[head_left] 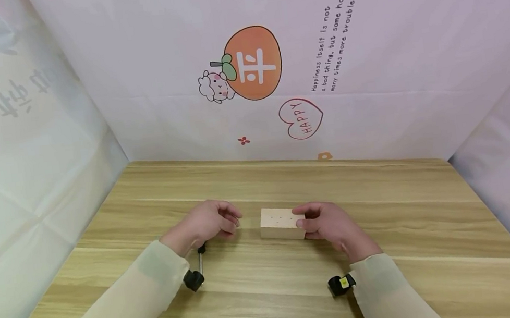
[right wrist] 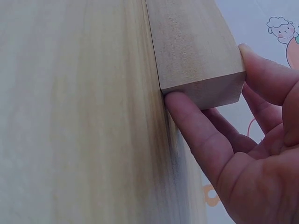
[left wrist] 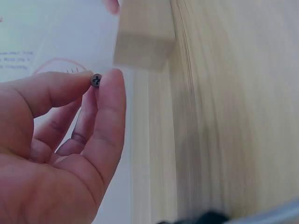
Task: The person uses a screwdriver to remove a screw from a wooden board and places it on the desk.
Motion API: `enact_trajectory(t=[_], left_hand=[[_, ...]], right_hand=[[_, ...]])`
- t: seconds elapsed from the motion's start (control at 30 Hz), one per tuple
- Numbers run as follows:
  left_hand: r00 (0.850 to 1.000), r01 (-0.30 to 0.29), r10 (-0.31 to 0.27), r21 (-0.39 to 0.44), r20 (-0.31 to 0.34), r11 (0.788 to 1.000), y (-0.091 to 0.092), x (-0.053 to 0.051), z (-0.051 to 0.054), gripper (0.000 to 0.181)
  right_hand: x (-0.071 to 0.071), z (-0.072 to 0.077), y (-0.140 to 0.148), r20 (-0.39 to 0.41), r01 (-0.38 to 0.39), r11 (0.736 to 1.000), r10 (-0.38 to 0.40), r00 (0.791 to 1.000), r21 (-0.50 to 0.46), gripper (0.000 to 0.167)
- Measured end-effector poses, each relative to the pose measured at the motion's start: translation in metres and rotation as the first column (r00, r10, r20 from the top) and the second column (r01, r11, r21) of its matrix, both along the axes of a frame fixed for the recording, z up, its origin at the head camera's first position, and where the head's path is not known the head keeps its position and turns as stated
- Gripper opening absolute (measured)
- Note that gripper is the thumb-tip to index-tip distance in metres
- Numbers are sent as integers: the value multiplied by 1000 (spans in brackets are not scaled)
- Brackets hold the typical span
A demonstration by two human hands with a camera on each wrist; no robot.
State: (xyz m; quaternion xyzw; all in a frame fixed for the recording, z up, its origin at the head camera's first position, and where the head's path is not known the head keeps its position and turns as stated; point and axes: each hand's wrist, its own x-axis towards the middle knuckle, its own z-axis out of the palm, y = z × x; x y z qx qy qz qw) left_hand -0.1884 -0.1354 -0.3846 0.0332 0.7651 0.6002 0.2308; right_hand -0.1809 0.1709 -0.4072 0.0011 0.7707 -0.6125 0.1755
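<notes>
A pale wooden block lies on the table, several small dark holes in its top face. My right hand grips its right end; in the right wrist view the thumb and fingers touch the block's end and sides. Left of the block, apart from it, is my left hand. Its thumb and a fingertip pinch a dark cross-head screw, seen head-on in the left wrist view; the screw's shank is hidden. Under the left wrist lies a metal rod with a black end, partly hidden, perhaps a screwdriver.
The wood-grain table reaches back to a printed white cloth. More cloth hangs along the left side and the right side. Each wrist carries a small black camera.
</notes>
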Motion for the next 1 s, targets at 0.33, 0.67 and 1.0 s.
enact_trajectory(t=[0.33,0.67,1.0], left_hand=[[991,5,-31,201,127,979,22,35,-3,30],[978,6,-63,270,200,963,54,57,-23,23],[990,41,-57,121,131,992,75,59,-41,18]], right_hand=[[-1,-2,1,-4,-11,1000,11,1000,10,32],[-1,-1,0,-7,-6,1000,6,1000,17,32],[-3,-3,1,3,1,1000,-1,1000,10,30]])
